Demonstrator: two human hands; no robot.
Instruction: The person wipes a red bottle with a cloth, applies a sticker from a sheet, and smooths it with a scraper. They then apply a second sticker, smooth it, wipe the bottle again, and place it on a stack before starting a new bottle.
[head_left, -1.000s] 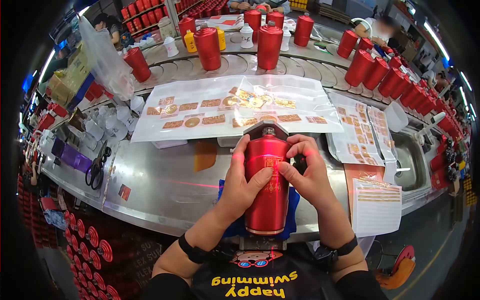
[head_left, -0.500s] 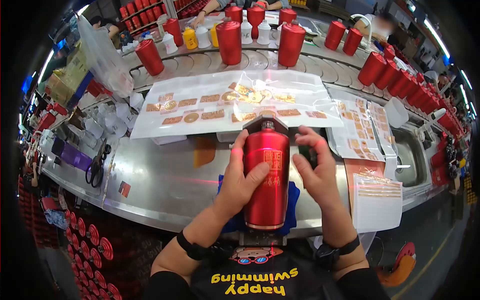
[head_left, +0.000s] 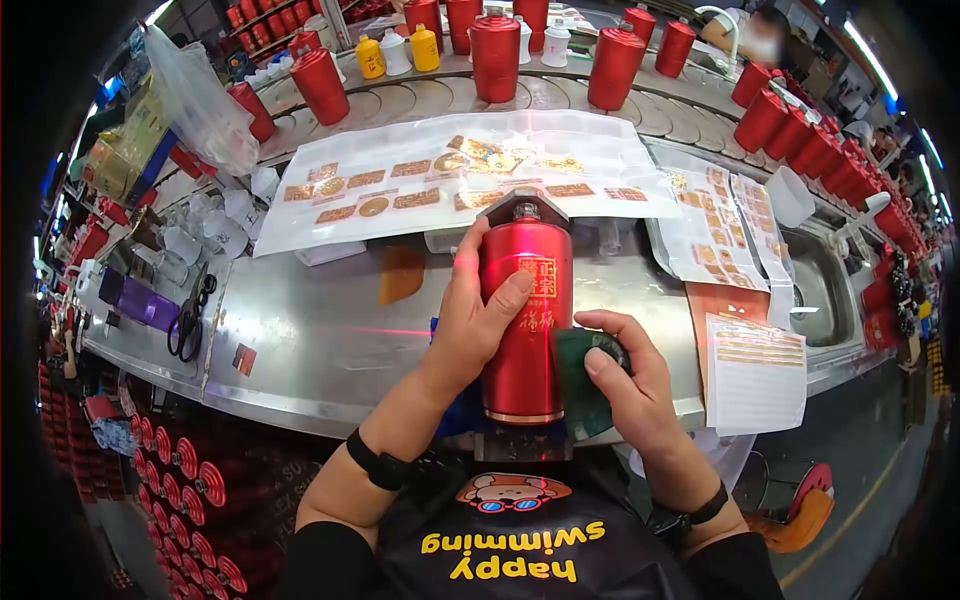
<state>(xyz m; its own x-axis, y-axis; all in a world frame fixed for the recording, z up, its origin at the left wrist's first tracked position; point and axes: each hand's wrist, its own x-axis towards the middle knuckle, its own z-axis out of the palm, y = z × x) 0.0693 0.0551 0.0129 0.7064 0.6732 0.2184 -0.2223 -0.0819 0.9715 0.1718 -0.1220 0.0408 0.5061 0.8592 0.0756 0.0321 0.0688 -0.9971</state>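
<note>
A shiny red bottle (head_left: 525, 375) with gold characters (head_left: 538, 278) lies tilted in front of me, its neck pointing away into a dark angular holder (head_left: 555, 204). My left hand (head_left: 468, 325) wraps around the bottle's left side, thumb pressed on its front beside the characters. In my right hand (head_left: 638, 385) is a flat, dark green scraper (head_left: 580, 370), pinched at its thick black edge between thumb and fingers. The scraper's blade stands against the bottle's lower right side. A blue cloth (head_left: 448, 408) shows under the bottle's left side.
Beyond the bottle, a white sheet (head_left: 285, 225) with gold decals covers the bench (head_left: 300, 350). More red bottles (head_left: 495, 62) stand on the curved conveyor. Scissors (head_left: 190, 320) and a purple box (head_left: 150, 305) sit left; papers (head_left: 765, 385) and a sink (head_left: 830, 315) are right. A person sits across.
My right hand has moved down and left to the bottle, bringing the scraper into clear view against its side. The bottles on the conveyor have shifted rightward.
</note>
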